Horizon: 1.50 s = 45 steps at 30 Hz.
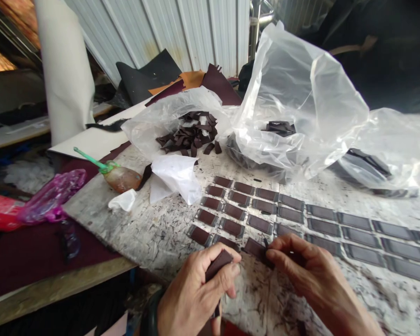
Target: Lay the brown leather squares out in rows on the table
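Note:
My left hand (196, 284) is closed round dark brown leather-like strips (218, 264), their ends showing between thumb and fingers. To its right, my right hand (306, 268) pinches a thin dark strip (266, 242) over the right end of a brown rectangular piece (254, 248) on the table. How firmly this strip touches the piece is hidden by my fingertips. Just beyond both hands, several brown rectangles (232, 227) lie flat in slanted rows, many with darker bands at their short ends. The rows run off to the right.
Behind the rows, a clear bag (143, 126) spills brown strips (192, 133) onto the stained table (154, 233). Larger clear bags (332, 93) stand at right. A glue-smeared round container (122, 177) with a green handle (87, 158) and white paper (175, 177) sit left.

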Tool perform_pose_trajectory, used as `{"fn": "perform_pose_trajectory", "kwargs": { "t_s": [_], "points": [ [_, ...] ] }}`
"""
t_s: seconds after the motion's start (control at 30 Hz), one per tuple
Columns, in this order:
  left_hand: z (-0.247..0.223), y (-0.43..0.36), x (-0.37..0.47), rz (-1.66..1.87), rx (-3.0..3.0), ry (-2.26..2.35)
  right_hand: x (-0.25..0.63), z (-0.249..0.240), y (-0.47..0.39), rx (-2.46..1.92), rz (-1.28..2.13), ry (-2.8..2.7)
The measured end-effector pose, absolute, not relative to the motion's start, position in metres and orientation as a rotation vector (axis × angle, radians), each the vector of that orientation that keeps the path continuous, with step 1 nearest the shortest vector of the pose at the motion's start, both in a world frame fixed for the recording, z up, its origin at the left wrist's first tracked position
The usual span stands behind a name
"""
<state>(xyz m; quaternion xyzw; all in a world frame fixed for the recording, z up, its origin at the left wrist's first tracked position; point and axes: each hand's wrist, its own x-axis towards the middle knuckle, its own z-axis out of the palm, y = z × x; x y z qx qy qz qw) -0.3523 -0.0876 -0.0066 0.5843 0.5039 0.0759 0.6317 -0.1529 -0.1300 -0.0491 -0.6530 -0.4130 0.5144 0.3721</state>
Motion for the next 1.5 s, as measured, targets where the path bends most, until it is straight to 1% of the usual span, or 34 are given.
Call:
{"fn": "perform_pose_trajectory", "kwargs": {
  "t_s": [0.07,0.13,0.23,0.3,0.47,0.67,0.8,0.87,1.0,1.07,1.27,1.4,1.5],
  "points": [
    [-0.001,-0.085,-0.353,0.109,1.536,1.196,-0.146,-0.046,-0.127,-1.835,1.240,-1.113],
    [0.003,-0.085,-0.351,0.083,1.855,1.221,-0.143,-0.042,-0.123,-1.922,1.179,-1.192],
    [0.003,-0.086,-0.345,0.076,2.292,1.194,-0.143,-0.037,-0.119,-1.940,1.178,-1.268],
    [-0.001,-0.087,-0.340,0.000,2.435,1.165,-0.145,-0.035,-0.117,-1.928,1.216,-1.265],
    [-0.007,-0.084,-0.330,-0.199,2.562,1.117,-0.146,-0.036,-0.112,-1.918,1.166,-1.302],
    [-0.003,-0.079,-0.328,-0.298,2.561,1.108,-0.148,-0.035,-0.108,-1.937,1.182,-1.266],
    [-0.004,-0.079,-0.330,-0.279,2.504,1.152,-0.147,-0.035,-0.111,-1.910,1.175,-1.244],
    [-0.003,-0.079,-0.331,-0.274,2.467,1.160,-0.147,-0.037,-0.115,-1.900,1.058,-1.299],
    [-0.001,-0.080,-0.335,-0.260,2.433,1.135,-0.145,-0.048,-0.125,-1.764,0.439,-1.587],
    [-0.002,-0.082,-0.335,-0.259,2.443,1.151,-0.142,-0.053,-0.131,-1.657,0.255,-1.736],
    [-0.010,-0.089,-0.333,-0.181,2.572,1.116,-0.138,-0.045,-0.142,-1.430,0.127,-2.126],
    [-0.013,-0.088,-0.331,-0.139,2.651,1.082,-0.139,-0.037,-0.140,-1.359,0.017,-2.209],
    [-0.013,-0.088,-0.330,-0.139,2.655,1.073,-0.140,-0.037,-0.137,-1.359,0.060,-2.233]
  ]
}}
